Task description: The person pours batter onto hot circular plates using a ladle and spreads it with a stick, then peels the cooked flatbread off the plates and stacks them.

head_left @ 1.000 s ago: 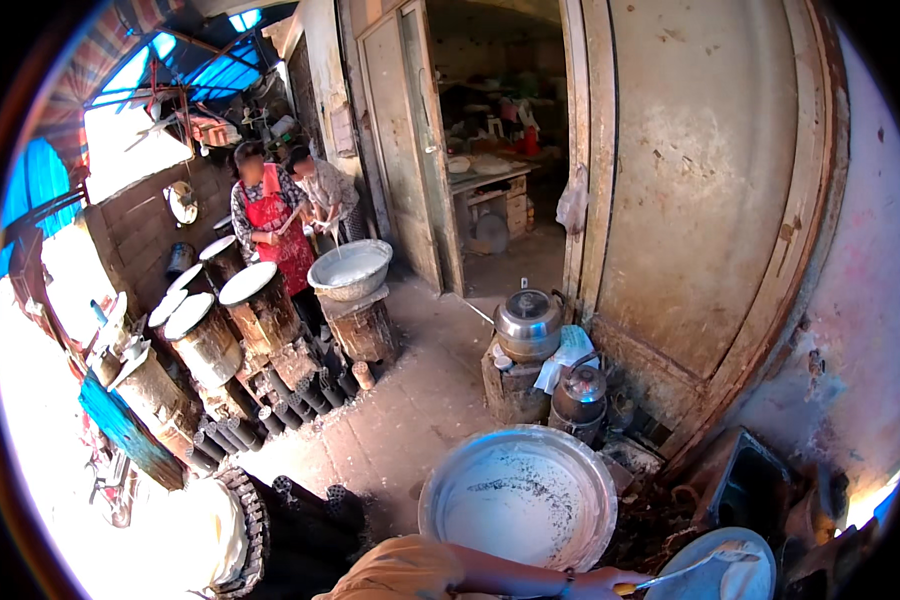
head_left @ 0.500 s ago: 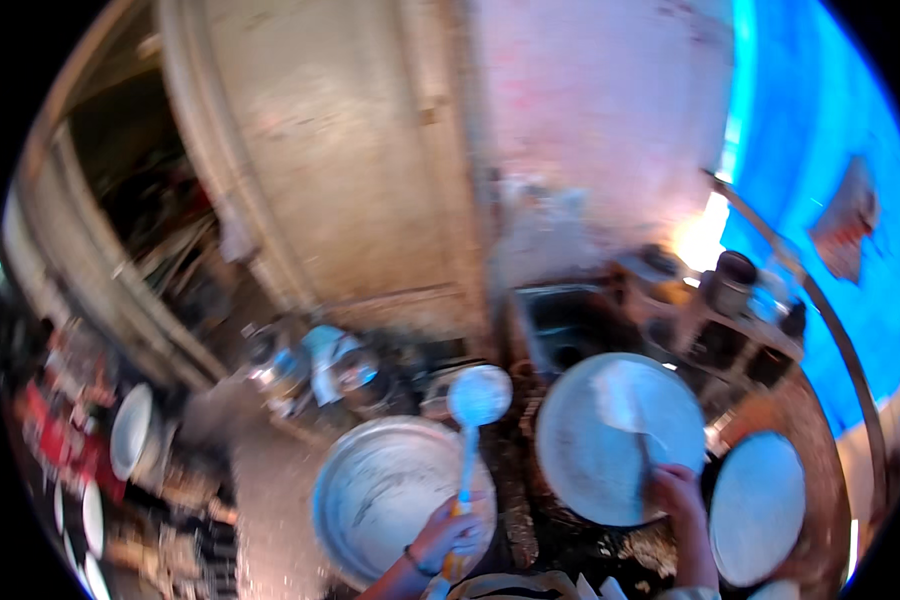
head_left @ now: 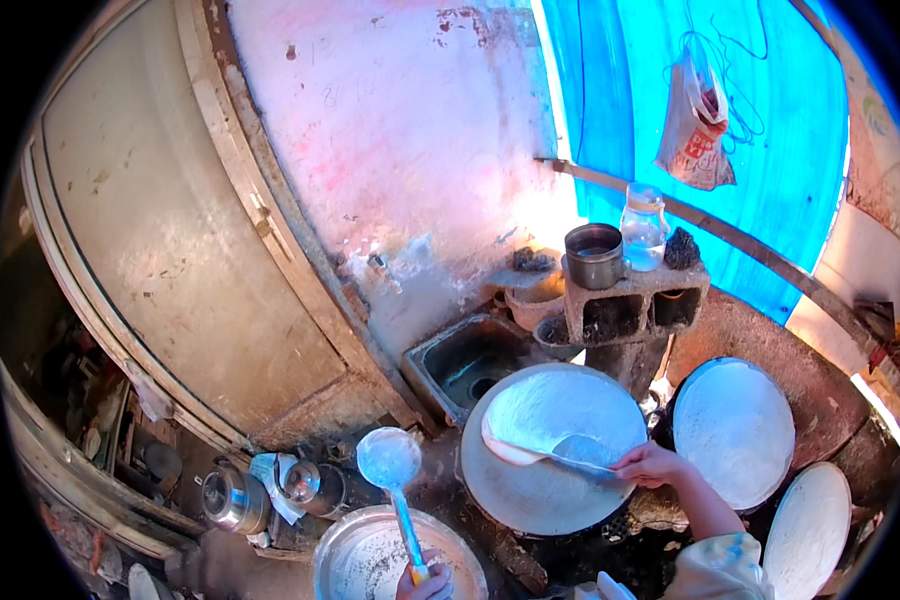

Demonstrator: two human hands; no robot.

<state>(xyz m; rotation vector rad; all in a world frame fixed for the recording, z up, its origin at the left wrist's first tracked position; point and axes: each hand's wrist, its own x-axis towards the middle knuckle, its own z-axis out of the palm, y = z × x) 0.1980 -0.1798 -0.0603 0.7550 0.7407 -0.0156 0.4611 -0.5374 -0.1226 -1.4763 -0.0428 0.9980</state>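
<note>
At the bottom middle my left hand (head_left: pixel 423 578) grips the handle of a long ladle (head_left: pixel 388 457), whose round white-coated scoop is raised over the rim of a large metal basin (head_left: pixel 335 550) with white residue. My right hand (head_left: pixel 648 465) is closed on the handle of a flat scraper (head_left: pixel 585 451), its blade resting on a white layer (head_left: pixel 535 405) spread over part of a round griddle (head_left: pixel 515 505). The layer's left edge curves across the plate. Two more round white-topped plates, one upright-oval in view (head_left: pixel 732 430), the other (head_left: pixel 806 530), stand to the right.
A sink (head_left: pixel 420 355) sits behind the griddle. A concrete block (head_left: pixel 675 285) bears a metal pot (head_left: pixel 595 270) and glass jar (head_left: pixel 645 240). Two kettles (head_left: pixel 232 505) (head_left: pixel 310 485) stand left. A door panel (head_left: pixel 170 250), blue sheeting (head_left: pixel 780 200) and hanging bag (head_left: pixel 695 140) border the space.
The view has swung right, away from the two co-workers toward the griddles. The scraper has shifted on the griddle, where the white layer covers more area. The ladle stays raised in my left hand.
</note>
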